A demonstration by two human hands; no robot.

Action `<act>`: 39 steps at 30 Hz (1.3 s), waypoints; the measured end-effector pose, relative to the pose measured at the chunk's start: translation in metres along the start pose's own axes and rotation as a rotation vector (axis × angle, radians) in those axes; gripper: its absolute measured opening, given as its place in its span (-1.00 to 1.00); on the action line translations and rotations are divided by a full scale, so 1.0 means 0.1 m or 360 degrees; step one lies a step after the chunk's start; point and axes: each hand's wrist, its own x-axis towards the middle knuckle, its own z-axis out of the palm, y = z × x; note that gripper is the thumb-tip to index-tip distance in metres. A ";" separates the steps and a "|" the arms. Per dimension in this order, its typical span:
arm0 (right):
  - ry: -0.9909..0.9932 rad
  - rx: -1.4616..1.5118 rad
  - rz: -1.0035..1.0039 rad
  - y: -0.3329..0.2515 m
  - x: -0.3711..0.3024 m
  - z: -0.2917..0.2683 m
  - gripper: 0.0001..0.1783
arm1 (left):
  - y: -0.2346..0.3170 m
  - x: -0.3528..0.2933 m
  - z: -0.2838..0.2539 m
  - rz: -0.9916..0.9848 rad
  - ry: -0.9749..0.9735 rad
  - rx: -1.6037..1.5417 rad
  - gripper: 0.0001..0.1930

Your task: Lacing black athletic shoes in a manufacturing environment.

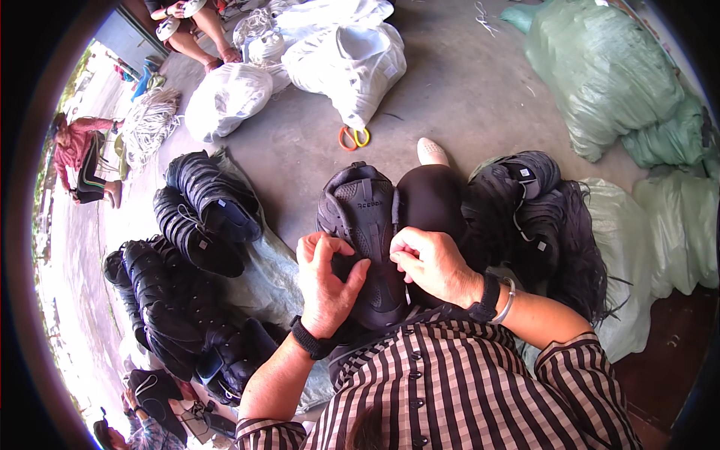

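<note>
A black shoe upper lies across my lap with its heel end away from me. My left hand is over its left side, thumb and bent forefinger apart, with nothing visible between them. My right hand is at the upper's right edge, thumb and forefinger pinched together. Whatever sits in that pinch is too small and dark to make out. Below it, a short white lace end shows beside the upper.
Black shoe uppers are piled on my left; another stack lies right, beside dark laces. Scissors with orange and yellow handles touch a white bag. Green sacks stand right. Other people sit at the left.
</note>
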 end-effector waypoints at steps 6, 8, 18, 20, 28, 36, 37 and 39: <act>-0.0326 0.0527 0.0526 -0.18 -0.01 -0.04 -0.90 | -0.02 -0.03 -0.03 0.0001 -0.0013 -0.0045 -0.66; -0.0313 0.0508 0.0494 -0.18 -0.03 -0.04 -0.91 | 0.00 -0.02 -0.04 0.0046 -0.0022 0.0027 -0.66; 0.0010 -0.0242 -0.0370 -0.01 0.05 0.11 -0.92 | -0.08 -0.06 -0.08 0.0155 -0.0047 0.0028 -0.70; -0.0013 -0.0193 -0.0257 -0.03 0.03 0.08 -0.87 | -0.08 -0.10 -0.10 0.0148 -0.0084 0.0005 -0.70; 0.0009 -0.0408 -0.0296 -0.03 0.00 0.03 -0.88 | -0.04 -0.16 -0.11 0.0097 -0.0098 0.0001 -0.65; -0.0201 0.0480 0.0271 -0.11 0.01 0.07 -0.92 | -0.02 -0.19 -0.13 0.0178 -0.0063 0.0139 -0.61; -0.0208 0.0480 0.0269 -0.11 0.00 0.07 -0.92 | 0.00 -0.19 -0.13 0.0204 -0.0065 0.0188 -0.59; -0.0143 0.0414 0.0246 -0.12 -0.02 0.08 -0.92 | 0.03 -0.18 -0.15 0.0280 -0.0060 0.0279 -0.60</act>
